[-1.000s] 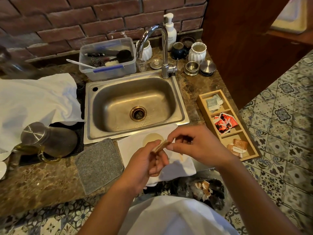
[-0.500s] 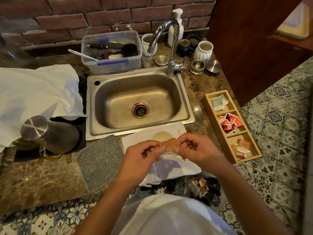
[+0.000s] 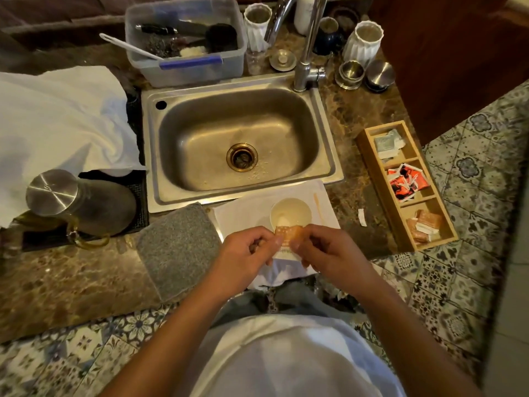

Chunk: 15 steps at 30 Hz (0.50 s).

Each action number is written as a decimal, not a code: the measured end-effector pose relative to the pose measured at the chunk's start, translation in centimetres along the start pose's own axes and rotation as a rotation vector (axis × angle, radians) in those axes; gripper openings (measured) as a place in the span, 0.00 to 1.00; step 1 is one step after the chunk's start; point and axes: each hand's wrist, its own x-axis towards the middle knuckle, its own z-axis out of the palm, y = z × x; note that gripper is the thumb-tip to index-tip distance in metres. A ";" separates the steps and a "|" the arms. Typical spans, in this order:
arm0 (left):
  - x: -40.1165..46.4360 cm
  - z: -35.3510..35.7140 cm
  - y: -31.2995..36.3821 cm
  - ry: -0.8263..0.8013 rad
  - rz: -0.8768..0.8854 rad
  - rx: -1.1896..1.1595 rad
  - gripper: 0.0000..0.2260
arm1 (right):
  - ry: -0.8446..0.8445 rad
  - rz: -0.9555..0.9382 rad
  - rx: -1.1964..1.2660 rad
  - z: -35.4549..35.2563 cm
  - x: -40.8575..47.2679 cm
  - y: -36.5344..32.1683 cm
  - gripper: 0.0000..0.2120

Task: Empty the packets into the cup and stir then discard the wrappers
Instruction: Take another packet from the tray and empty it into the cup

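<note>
At the far left of the bench (image 3: 57,270) lies a crumpled white cloth (image 3: 57,121), and nearer, a steel jug (image 3: 77,202) rests tipped on a dark mat. Right of it, a grey pad (image 3: 177,247) sits at the bench's near edge, just left of a white napkin (image 3: 243,213). Beyond these is the steel sink (image 3: 243,141), with a clear plastic tub (image 3: 186,44) of utensils behind its far left corner and the tap (image 3: 306,53) behind its far right.

The left hand (image 3: 246,253) has its fingers pinched on the left edge of a small orange packet (image 3: 289,233); the right hand (image 3: 323,250) has its fingers pinched on the packet's right edge. The packet is held between them, just above the near rim of the white cup (image 3: 290,214), which stands on the napkin with pale contents inside. A thin wooden stirrer (image 3: 317,203) lies on the napkin just right of the cup. Further right, a small white scrap (image 3: 362,217) lies on the bare bench. At the right edge sits a wooden tray (image 3: 369,156) with three compartments: pale packets in the far one, red ones in the middle, orange ones in the near.
</note>
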 end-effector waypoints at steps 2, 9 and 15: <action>0.4 0.3 -0.4 0.013 -0.034 0.034 0.09 | -0.021 0.019 -0.037 0.1 0.5 1.0 0.09; 2.0 2.5 -0.7 0.073 -0.143 0.103 0.12 | -0.037 0.090 -0.053 -1.2 2.2 3.0 0.11; 3.1 3.3 -0.5 0.082 -0.263 0.066 0.16 | -0.059 0.237 -0.020 -1.5 3.0 3.5 0.13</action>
